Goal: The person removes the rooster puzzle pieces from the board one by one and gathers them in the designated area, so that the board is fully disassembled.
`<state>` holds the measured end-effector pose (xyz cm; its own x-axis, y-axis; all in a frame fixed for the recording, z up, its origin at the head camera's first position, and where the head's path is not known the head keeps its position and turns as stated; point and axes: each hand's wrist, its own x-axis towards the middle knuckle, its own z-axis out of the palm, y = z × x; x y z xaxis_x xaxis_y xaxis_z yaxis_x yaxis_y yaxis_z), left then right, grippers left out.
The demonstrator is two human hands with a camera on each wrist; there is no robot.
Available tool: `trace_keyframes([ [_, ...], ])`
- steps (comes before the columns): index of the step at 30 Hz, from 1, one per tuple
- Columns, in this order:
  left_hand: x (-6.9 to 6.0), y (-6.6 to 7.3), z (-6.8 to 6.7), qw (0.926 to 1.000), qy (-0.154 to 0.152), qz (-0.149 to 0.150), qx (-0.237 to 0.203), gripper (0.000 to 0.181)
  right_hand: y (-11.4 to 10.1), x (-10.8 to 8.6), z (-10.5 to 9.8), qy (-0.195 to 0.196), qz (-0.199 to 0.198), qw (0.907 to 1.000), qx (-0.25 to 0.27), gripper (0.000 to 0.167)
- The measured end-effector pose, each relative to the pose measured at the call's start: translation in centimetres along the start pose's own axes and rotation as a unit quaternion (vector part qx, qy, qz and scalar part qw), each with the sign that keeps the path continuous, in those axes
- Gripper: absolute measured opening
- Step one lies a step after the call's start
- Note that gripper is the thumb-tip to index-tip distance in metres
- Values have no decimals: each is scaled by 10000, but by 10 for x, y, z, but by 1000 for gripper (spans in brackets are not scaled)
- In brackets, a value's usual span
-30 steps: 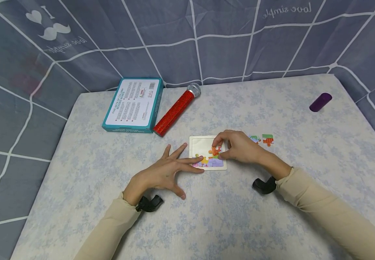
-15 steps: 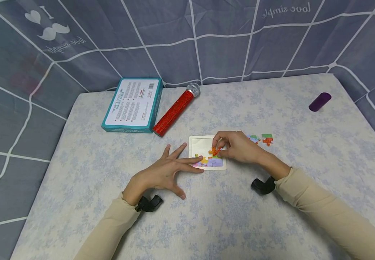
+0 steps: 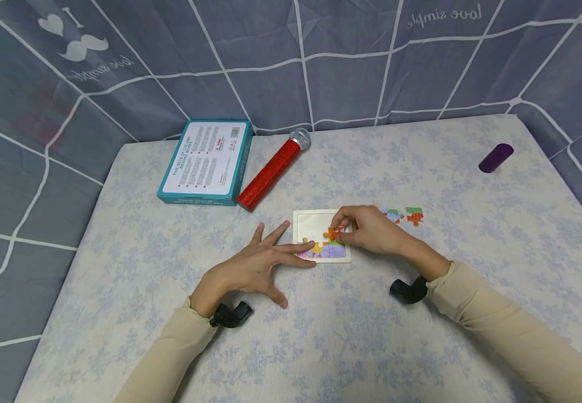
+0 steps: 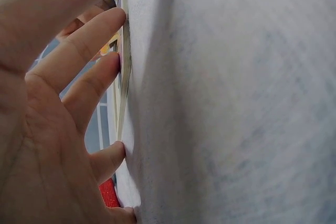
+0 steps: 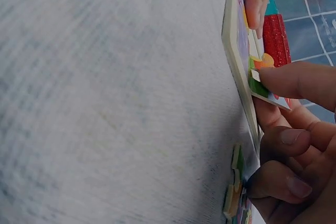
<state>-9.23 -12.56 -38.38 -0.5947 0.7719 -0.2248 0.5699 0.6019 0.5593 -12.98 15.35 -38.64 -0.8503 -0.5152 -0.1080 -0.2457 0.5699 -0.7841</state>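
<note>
A small puzzle board (image 3: 318,219) with a pale rim lies mid-table, its lower part covered by joined pieces in purple, yellow and green. My right hand (image 3: 373,228) pinches an orange, green and red puzzle piece (image 5: 261,80) between thumb and fingers over the board's right side. In the right wrist view that piece is tilted against the board. My left hand (image 3: 252,268) is spread, with fingertips resting on the board's left and lower edge. Two loose puzzle pieces (image 3: 414,216) lie right of the board, one partly behind my right hand.
Behind the board lie a red glittery microphone (image 3: 273,170) and a teal-edged box (image 3: 205,162) with white printed top. A purple cylinder (image 3: 496,158) lies at the far right. A grey curtain (image 3: 351,84) with white lines hangs behind the table.
The right hand has shifted very slightly, and the orange puzzle piece in its fingers has tilted a little. The left hand stays still on the board.
</note>
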Motion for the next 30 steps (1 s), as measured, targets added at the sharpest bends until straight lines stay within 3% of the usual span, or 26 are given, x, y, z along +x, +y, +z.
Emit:
trace_keyframes([
  [14, 0, -2, 1, 10000, 23, 37, -26, 86, 9, -11, -16, 114, 406, 9981, 444, 11],
  [21, -1, -2, 1, 10000, 57, 21, -11, 85, 26, -32, -36, 152, 711, 9947, 724, 14],
  [30, 0, -1, 2, 10000, 51, -2, -67, 85, 45, -71, -63, 464, 1199, 9906, 475, 27],
])
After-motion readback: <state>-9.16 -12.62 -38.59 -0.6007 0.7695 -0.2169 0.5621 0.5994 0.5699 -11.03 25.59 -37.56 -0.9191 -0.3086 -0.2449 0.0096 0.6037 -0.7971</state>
